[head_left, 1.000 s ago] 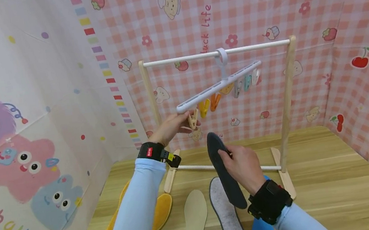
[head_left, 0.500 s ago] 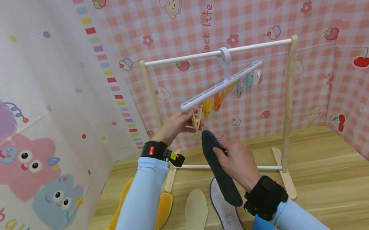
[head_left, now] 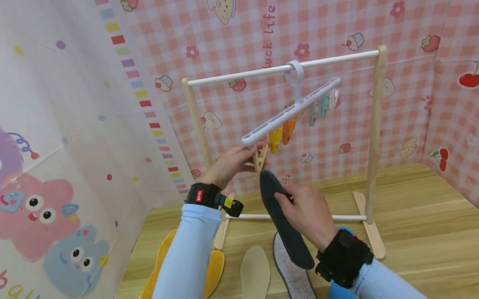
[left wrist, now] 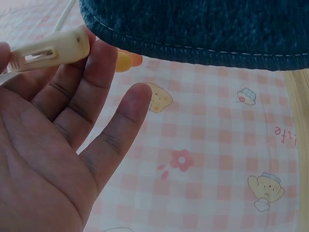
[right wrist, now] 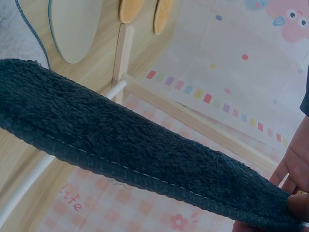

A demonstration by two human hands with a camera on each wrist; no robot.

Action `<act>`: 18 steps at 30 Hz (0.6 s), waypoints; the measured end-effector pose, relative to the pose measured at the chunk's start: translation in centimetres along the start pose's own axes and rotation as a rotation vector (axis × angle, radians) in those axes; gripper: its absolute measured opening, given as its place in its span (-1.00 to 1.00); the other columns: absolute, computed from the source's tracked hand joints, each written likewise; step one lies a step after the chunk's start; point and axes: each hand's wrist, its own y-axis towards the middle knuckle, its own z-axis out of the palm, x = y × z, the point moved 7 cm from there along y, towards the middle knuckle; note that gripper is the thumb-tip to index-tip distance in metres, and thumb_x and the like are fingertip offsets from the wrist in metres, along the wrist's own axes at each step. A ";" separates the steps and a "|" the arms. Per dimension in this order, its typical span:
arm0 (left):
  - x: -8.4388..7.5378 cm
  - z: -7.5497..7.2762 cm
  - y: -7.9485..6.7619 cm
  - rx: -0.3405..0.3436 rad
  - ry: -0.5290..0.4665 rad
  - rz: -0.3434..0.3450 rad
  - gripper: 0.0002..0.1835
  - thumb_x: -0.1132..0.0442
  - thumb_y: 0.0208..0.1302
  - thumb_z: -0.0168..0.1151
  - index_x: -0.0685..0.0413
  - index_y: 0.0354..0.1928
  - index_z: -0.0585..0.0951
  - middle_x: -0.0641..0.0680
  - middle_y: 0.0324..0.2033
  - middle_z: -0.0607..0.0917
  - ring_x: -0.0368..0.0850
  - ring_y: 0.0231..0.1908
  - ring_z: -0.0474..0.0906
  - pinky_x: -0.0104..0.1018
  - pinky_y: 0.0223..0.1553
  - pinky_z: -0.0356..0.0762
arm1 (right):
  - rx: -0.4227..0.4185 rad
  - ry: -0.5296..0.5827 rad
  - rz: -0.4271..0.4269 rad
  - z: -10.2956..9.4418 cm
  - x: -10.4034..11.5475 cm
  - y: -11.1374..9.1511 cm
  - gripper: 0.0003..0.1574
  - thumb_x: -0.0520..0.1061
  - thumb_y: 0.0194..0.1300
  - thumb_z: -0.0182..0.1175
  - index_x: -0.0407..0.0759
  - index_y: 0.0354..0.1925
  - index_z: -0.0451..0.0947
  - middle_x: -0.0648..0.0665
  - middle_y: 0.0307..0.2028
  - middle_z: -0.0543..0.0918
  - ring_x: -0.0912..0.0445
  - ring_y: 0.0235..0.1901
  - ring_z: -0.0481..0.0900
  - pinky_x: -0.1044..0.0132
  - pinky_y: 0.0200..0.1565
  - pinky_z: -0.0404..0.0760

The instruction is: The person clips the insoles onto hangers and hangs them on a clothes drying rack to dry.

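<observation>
Head view finds the left hand [head_left: 231,164] and the right hand [head_left: 311,212] apart: the first pinches the clip [left wrist: 58,48] between thumb and fingers, a hold that would suit squeezing it, and the other grips the dark insole [head_left: 283,222] by one edge. That sideways grip leaves its upper tip bare, just under the clip; whether the two touch is unclear. Above the left hand, the hanger [head_left: 272,123] hooks over the rack [head_left: 376,132], which takes its weight. Below the right hand, the grey insole [head_left: 299,289] lies on the counter [head_left: 440,233].
</observation>
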 end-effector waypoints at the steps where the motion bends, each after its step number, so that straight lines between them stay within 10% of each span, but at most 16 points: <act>1: -0.1 0.0 -0.1 -0.003 -0.001 -0.001 -0.52 0.19 0.60 -0.20 0.36 0.36 0.36 0.30 -0.02 0.58 -0.04 -0.07 0.56 -0.03 0.16 0.44 | 0.001 0.002 0.001 0.0 0.0 0.0 -0.77 -0.09 0.40 0.23 -0.18 -0.11 0.72 -0.11 -0.43 0.72 0.11 -0.55 0.58 0.22 -0.51 0.47; 18: -0.1 0.2 0.2 0.002 0.025 0.049 -0.50 0.28 0.56 -0.08 0.31 0.44 0.22 0.25 0.04 0.55 0.04 0.09 0.47 -0.04 0.24 0.35 | 0.009 0.022 0.006 0.1 -0.5 -0.1 -0.79 -0.11 0.41 0.22 -0.18 -0.31 0.71 -0.04 -0.54 0.64 0.16 -0.60 0.50 0.22 -0.53 0.44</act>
